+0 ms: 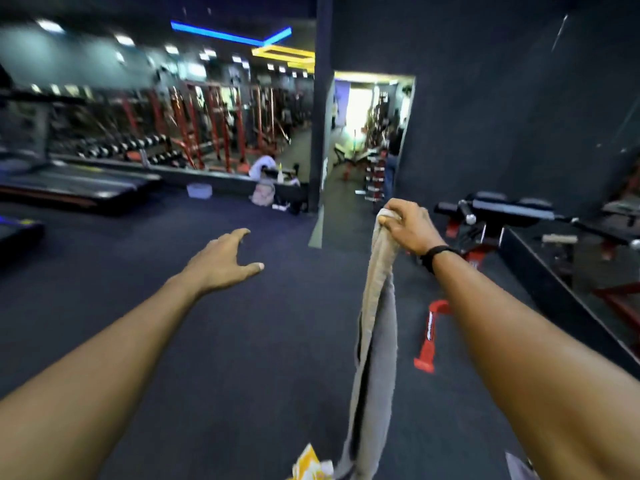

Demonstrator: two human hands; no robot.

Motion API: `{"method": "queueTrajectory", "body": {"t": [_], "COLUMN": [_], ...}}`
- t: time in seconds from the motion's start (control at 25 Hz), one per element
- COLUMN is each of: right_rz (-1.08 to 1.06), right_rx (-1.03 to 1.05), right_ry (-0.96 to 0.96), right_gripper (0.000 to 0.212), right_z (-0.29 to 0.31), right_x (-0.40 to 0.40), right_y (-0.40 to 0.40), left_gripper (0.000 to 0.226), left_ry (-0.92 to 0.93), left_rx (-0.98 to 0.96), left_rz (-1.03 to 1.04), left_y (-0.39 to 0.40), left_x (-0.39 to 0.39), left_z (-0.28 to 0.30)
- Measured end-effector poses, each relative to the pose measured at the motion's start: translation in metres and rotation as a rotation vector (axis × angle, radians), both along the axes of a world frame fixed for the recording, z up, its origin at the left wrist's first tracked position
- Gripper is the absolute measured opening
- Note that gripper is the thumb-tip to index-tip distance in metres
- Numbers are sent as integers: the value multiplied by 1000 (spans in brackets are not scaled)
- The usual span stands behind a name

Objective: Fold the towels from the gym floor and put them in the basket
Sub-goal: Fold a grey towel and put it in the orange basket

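Note:
A long grey towel (375, 341) hangs straight down from my right hand (407, 226), which grips its top end at arm's length over the dark gym floor. My left hand (225, 261) reaches forward with spread, relaxed fingers and holds nothing; it is well to the left of the towel and apart from it. A yellow and white cloth (310, 464) shows at the bottom edge beside the towel's lower end. A small pale basket-like container (199, 190) stands far off on the floor by the low ledge; blur hides its details.
A red and black bench machine (491, 216) stands to the right, with a red floor bar (429, 337) near the towel. Treadmills (69, 185) line the left. Bags and white cloth (265, 181) lie by the central pillar (320, 133). A doorway (370, 133) opens behind it.

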State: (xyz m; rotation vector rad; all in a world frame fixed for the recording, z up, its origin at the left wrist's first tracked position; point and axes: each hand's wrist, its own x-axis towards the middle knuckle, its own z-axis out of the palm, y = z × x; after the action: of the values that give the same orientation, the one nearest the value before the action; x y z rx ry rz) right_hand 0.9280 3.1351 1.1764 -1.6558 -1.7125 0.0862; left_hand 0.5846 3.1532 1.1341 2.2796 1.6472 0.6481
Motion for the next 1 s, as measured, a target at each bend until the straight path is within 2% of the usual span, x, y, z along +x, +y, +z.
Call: {"method": "queueTrajectory", "body": {"t": [0.16, 0.32, 0.44, 0.68, 1.0], "right_rz": [124, 329, 461, 905, 1326], "right_rx": [97, 112, 66, -31, -64], "right_ry": [-33, -102, -106, -285, -292], "right_gripper": [9, 15, 23, 10, 11], "right_z": [75, 108, 108, 102, 104], "right_x": [-22, -59, -104, -237, -416], "right_y": [-24, -51, -77, -157, -293], "left_gripper": [81, 82, 80, 75, 66], "left_ry": [-3, -11, 21, 11, -56], "left_rx": [136, 168, 144, 57, -14], "left_rz": [95, 233, 333, 582, 918], "left_y": [-45, -120, -187, -356, -586], "left_x": [-31, -69, -96, -177, -283], "left_z": [64, 91, 96, 86, 83]}}
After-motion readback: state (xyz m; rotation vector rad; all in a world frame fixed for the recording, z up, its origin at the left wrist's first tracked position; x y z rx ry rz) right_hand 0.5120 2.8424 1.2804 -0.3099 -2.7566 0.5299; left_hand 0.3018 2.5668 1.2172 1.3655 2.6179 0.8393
